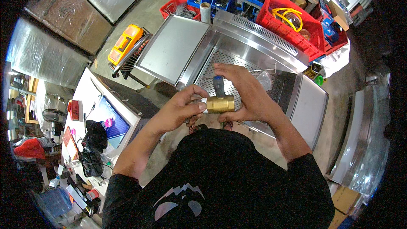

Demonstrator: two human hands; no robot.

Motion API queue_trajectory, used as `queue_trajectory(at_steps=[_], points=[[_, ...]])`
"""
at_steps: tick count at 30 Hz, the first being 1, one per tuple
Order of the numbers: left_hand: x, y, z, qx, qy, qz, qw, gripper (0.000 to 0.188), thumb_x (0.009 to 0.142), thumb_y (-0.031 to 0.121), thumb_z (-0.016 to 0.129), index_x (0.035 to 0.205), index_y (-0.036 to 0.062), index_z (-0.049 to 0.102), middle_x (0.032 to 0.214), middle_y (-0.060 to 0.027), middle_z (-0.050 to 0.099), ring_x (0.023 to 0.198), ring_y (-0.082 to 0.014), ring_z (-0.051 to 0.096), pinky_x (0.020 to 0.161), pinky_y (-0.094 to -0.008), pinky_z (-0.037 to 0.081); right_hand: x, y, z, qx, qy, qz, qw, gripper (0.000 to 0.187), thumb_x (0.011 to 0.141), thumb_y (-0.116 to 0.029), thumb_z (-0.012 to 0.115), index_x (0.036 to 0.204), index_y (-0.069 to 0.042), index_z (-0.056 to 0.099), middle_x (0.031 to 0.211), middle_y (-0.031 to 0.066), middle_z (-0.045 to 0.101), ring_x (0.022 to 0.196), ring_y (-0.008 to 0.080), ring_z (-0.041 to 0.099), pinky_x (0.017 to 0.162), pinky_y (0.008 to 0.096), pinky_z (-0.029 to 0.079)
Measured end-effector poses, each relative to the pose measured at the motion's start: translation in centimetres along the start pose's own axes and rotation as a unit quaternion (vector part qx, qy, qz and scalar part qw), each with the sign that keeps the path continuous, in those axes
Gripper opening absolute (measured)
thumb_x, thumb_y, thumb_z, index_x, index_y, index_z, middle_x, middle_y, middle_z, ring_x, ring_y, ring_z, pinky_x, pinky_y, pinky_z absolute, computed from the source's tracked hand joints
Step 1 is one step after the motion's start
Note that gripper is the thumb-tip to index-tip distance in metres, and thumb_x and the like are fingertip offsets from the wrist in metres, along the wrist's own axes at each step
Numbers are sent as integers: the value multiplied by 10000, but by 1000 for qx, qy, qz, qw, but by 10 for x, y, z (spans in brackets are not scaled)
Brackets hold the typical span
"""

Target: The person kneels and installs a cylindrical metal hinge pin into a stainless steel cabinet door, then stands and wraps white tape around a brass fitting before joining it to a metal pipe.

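Note:
A brass ball valve (221, 104) with a dark lever (218, 87), blue at its tip, is held level in front of my chest. My left hand (180, 109) pinches the valve's left end, where a white band (204, 105) that looks like thread tape shows; the rest of that fitting is hidden by the fingers. My right hand (252, 92) curves around the other side, its thumb along the valve's lower edge and its fingers reaching past the lever. Beneath both hands is a stainless steel unit with a perforated tray (231, 61).
Flat steel side shelves (174, 48) flank the unit. A red crate (292, 32) with a yellow hose (292, 17) sits behind it. At left are a yellow case (126, 44) on a stand and a white table (91, 87) carrying a cap and a blue sheet. Blue parts bins (220, 0) line the back.

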State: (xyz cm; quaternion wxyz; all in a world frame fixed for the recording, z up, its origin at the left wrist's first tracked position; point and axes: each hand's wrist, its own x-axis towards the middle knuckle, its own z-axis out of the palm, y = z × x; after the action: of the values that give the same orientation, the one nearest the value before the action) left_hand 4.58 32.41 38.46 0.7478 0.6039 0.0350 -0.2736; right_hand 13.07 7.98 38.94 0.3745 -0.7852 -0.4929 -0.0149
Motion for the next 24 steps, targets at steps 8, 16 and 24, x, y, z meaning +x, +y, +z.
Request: queue_trajectory(at_steps=[8,16,24], points=[[-3,-1,4,225,205,189,934,375,958,182,647,1249,63,441,990,-75,597,711,-73,512,625,-245,440,-21,-23,40,399,-32,381,834,614,1022,-271,566,1487,-99,203,1031,109,653,1026,175,622,921,328,484],[-4,0,-6,229,174,174,942,324,967,187,637,1183,43,442,979,-91,577,788,-138,557,699,-296,472,-8,-46,3,129,4,43,991,314,919,-132,682,1221,-62,632,1078,117,658,752,201,675,747,377,569],[-6,-27,19,269,66,250,928,404,892,133,733,1171,39,457,1032,-111,529,899,-233,578,802,-345,478,40,10,2,274,154,39,949,190,917,-192,678,1072,-85,652,1169,92,614,1010,189,598,888,355,476]])
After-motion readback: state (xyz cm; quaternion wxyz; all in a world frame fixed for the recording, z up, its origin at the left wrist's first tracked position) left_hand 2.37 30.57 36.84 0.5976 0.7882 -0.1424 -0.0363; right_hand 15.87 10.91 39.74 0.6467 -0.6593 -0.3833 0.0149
